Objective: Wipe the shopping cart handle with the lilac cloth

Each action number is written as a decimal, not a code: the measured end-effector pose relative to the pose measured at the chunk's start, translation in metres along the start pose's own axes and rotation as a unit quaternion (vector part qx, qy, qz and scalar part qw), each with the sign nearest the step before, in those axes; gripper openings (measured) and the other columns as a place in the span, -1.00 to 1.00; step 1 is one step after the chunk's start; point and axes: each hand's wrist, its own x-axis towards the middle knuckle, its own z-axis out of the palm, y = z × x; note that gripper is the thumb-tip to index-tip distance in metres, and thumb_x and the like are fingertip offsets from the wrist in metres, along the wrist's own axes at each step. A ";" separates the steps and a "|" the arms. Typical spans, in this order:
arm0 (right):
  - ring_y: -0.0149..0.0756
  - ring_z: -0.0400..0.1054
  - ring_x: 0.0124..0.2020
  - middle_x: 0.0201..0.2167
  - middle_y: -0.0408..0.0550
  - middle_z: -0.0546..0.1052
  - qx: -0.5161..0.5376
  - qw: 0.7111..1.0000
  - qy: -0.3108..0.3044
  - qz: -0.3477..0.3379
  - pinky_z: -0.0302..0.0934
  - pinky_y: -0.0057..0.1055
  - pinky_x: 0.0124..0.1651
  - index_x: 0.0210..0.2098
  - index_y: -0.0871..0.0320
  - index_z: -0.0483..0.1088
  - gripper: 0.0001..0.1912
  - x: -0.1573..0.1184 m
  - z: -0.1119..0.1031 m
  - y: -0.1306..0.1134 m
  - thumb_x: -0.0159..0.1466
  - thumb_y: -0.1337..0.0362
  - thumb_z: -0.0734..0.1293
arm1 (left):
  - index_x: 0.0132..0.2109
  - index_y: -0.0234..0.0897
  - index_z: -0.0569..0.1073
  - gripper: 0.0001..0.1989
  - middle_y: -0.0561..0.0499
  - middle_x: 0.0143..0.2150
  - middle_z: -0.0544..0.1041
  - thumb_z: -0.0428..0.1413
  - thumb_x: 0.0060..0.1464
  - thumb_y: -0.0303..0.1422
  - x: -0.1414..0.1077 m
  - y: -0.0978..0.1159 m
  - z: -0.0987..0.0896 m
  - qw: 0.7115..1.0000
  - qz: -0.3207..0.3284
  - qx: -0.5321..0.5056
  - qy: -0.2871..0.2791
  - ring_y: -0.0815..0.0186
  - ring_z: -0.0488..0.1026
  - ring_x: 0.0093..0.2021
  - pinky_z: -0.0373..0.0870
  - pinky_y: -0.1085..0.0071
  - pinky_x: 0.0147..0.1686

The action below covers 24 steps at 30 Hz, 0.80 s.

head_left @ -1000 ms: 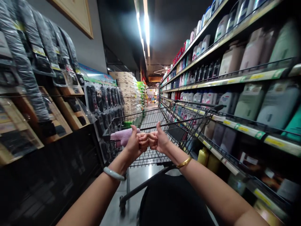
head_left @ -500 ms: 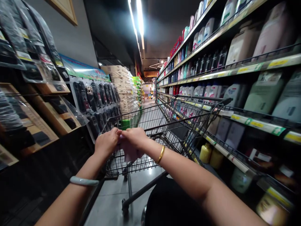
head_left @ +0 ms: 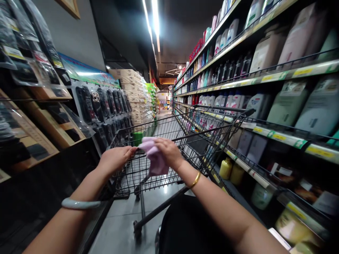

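Note:
A crumpled light-purple cloth (head_left: 156,160) hangs from my right hand (head_left: 169,151), whose fingers are wrapped over its upper part. The cloth is over the near top edge of a black wire shopping cart (head_left: 203,137). To the left, my left hand (head_left: 116,157) is closed, thumb against fingers, at the cart's rim. Its fingertips meet close to the cloth's left corner; whether they grip the rim or that corner I cannot make out. A gold bangle (head_left: 196,179) circles my right wrist and a pale bangle (head_left: 81,204) my left.
Shelves of bottles (head_left: 288,102) line the right side, close to the cart. Packaged dark goods (head_left: 106,102) hang on the left wall. Stacked pale boxes (head_left: 129,91) stand farther along the aisle. A lower cart bar (head_left: 159,206) crosses above the tiled floor (head_left: 119,218).
My hands were together on the cloth; my right hand has moved right, carrying the cloth away and spreading it more into view. My left hand has shifted slightly left. The camera view has shifted slightly.

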 end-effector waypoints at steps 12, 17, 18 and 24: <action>-0.17 0.27 0.18 0.15 -0.12 0.54 -0.078 0.992 -0.059 0.082 -0.02 -0.14 0.43 0.21 -0.06 0.41 -0.65 0.001 0.004 0.003 0.46 0.20 0.28 | -0.27 -0.14 0.55 -0.22 -0.14 -0.15 0.65 -0.38 0.20 0.27 0.003 0.012 -0.010 0.997 -0.035 0.046 -0.049 -0.05 0.54 -0.08 0.17 0.25 -0.29; -0.16 0.24 0.13 0.09 -0.09 0.55 -0.080 0.991 -0.065 0.083 0.02 -0.17 0.35 0.17 -0.07 0.43 -0.68 0.004 0.013 0.017 0.45 0.18 0.28 | -0.25 -0.17 0.54 -0.19 -0.20 -0.12 0.65 -0.42 0.21 0.25 0.011 0.017 -0.009 0.996 -0.040 0.054 -0.055 -0.06 0.55 -0.08 0.21 0.22 -0.26; -0.16 0.24 0.12 0.08 -0.08 0.55 -0.078 0.991 -0.066 0.086 0.02 -0.17 0.34 0.16 -0.07 0.44 -0.69 0.005 0.016 0.022 0.45 0.18 0.28 | -0.24 -0.17 0.55 -0.19 -0.21 -0.12 0.65 -0.42 0.21 0.25 0.014 0.019 -0.008 0.996 -0.042 0.056 -0.055 -0.07 0.55 -0.08 0.22 0.21 -0.26; -0.16 0.26 0.14 0.06 -0.08 0.56 -0.033 0.994 -0.050 0.097 0.02 -0.17 0.37 0.13 -0.04 0.47 -0.69 0.002 0.021 0.060 0.41 0.21 0.34 | -0.23 -0.20 0.56 -0.19 -0.27 -0.13 0.64 -0.43 0.23 0.20 0.034 0.041 -0.001 0.995 -0.051 0.069 -0.054 -0.12 0.57 -0.11 0.31 0.17 -0.22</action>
